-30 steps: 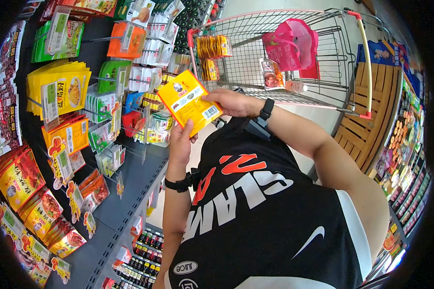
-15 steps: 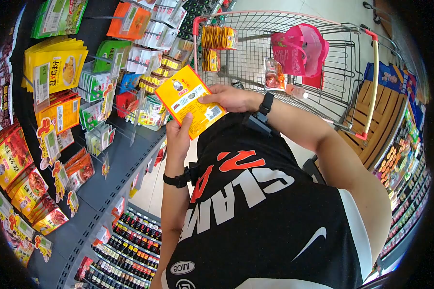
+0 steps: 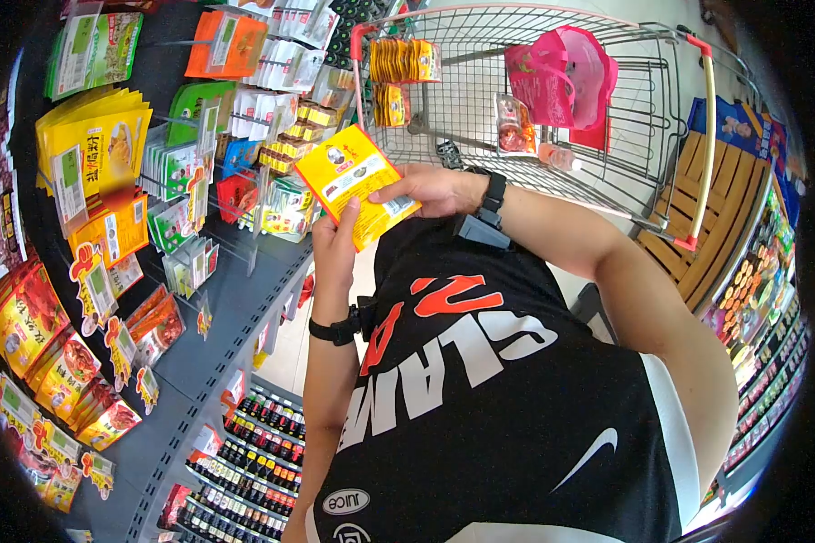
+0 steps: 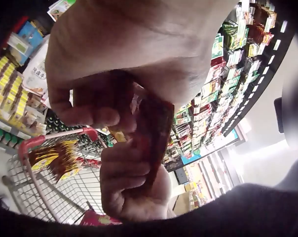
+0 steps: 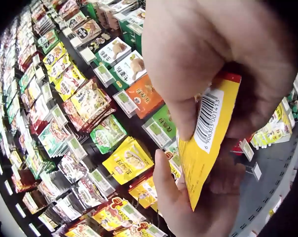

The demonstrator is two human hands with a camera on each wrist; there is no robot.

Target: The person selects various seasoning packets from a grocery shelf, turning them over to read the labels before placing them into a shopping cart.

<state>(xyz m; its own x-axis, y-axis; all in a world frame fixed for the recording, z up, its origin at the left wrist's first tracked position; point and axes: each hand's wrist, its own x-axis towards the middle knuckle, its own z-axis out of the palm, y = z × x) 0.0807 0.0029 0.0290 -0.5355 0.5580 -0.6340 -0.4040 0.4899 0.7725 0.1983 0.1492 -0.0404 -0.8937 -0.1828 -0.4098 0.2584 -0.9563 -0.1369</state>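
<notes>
Packet: the yellow packet (image 3: 353, 181) is up in front of my chest, tilted, back panel with the barcode toward me, between the shelf rack and the trolley.

Risk, slip: I judge the packet could slide out, since both hands only pinch thin foil at its lower and right edges and none of it rests on anything.

Risk, crease: pressing harder with my thumbs to steady it could fold the corner or crush what is inside.

Risk, snag: the hanging packets (image 3: 95, 149) on their pegs are near my left elbow side, so a careless swing could knock some loose.

Left hand: my left hand (image 3: 335, 249) is closed on the packet's lower edge, thumb on the face toward me, fingers curled behind it; in the right wrist view it (image 5: 198, 197) cups the bottom corner from below.

Right hand: my right hand (image 3: 435, 190) pinches the right edge near the barcode, thumb over the label, fingers wrapped behind; the right wrist view shows that pinch closely (image 5: 213, 74).

Left wrist view: the packet is mostly in shadow between my hands, so I cannot tell the finger placement there.

Trolley: the wire trolley (image 3: 688, 127) stands just beyond my hands, with a pink bag (image 3: 557, 81) and some snack packs (image 3: 403, 63) in it.
</notes>
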